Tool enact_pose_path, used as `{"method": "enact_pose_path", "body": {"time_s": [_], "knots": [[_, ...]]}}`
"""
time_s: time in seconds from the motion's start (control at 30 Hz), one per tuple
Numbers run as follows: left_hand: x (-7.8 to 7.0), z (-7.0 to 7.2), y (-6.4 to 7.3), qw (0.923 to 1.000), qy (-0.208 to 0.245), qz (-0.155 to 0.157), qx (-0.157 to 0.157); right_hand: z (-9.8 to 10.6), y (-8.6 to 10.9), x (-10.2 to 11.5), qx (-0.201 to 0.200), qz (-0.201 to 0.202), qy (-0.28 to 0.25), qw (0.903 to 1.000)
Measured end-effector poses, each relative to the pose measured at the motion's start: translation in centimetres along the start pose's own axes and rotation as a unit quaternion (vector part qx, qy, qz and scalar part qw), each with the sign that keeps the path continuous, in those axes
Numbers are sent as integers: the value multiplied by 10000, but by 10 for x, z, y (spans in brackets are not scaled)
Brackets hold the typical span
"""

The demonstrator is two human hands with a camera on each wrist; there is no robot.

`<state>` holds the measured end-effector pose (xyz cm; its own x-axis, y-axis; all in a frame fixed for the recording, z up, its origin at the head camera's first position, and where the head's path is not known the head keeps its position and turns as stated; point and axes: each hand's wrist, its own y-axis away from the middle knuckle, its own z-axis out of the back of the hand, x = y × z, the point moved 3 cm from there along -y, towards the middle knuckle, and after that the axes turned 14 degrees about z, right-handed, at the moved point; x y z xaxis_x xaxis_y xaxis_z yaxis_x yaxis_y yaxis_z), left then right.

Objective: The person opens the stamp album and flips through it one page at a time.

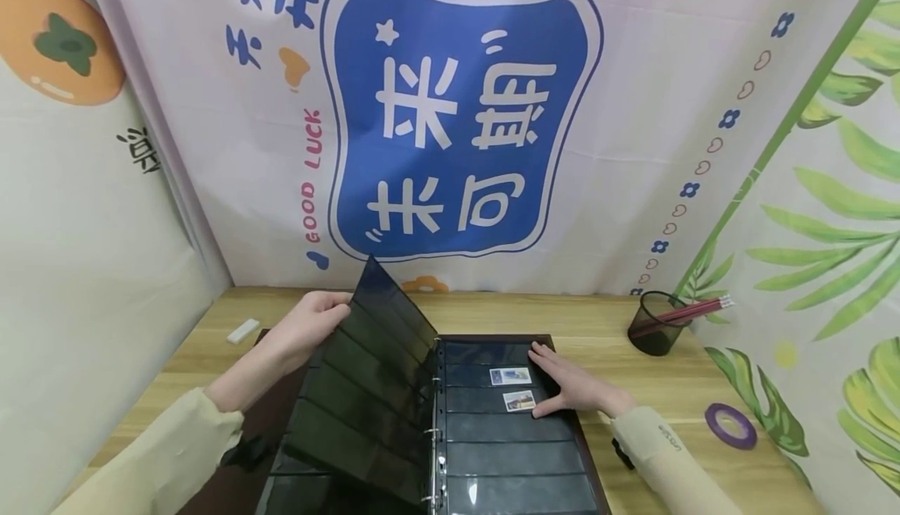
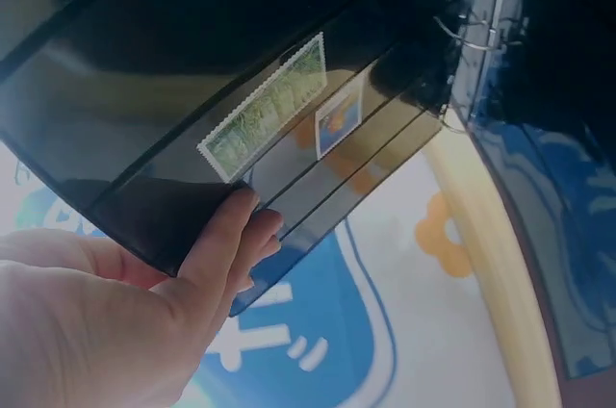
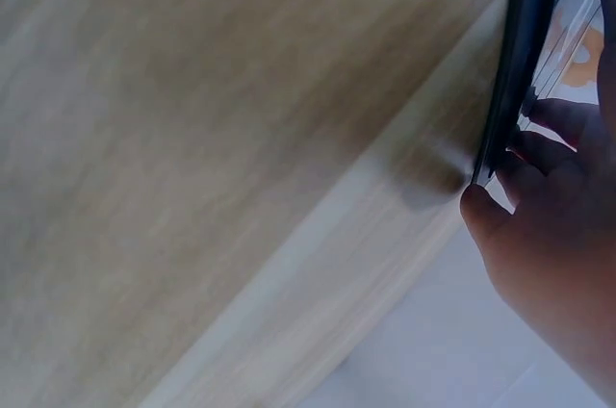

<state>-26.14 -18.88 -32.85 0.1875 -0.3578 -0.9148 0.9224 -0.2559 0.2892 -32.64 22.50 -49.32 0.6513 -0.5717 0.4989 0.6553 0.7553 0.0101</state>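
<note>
Your left grip (image 1: pixel 312 330) pinches the raised page (image 1: pixel 380 370) by its outer edge, probably because metal rings (image 1: pixel 433 430) anchor the inner one. Your right grip (image 1: pixel 575 382) lies spread over the opposite page (image 1: pixel 516 454), beside two stamps (image 1: pixel 511 376), apparently steadying the album (image 1: pixel 277 403) open on the bench (image 1: pixel 534 312).

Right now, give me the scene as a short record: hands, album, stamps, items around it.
left hand: pinches raised page
right hand: touches outer part of flat page
album: open, ring-bound
flat-page stamps: two
raised-page stamps: two visible, left wrist view
left of album: white block
right of album: mesh cup holding pencils; purple ring
</note>
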Motion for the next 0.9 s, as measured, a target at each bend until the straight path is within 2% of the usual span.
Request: {"method": "enact_pose_path", "body": {"time_s": [0.13, 0.3, 0.47, 0.57, 0.7, 0.9], "knots": [[18, 10, 6, 9994, 261, 198, -101, 1, 0, 2, 6, -40, -18, 10000], [47, 22, 13, 9989, 148, 338, -303, 1, 0, 3, 20, -65, 50, 10000], [79, 30, 12, 9972, 140, 600, -422, 2, 1, 4, 2, 47, 147, 9999], [96, 31, 9, 9958, 311, 764, -396, 3, 2, 3, -20, 138, 214, 9997], [114, 32, 8, 9938, 173, 885, -653, 6, 2, 0, -74, 282, 432, 9986], [134, 32, 3, 9869, -169, 999, -1259, 8, 1, -5, -98, 350, 684, 9970]]}}
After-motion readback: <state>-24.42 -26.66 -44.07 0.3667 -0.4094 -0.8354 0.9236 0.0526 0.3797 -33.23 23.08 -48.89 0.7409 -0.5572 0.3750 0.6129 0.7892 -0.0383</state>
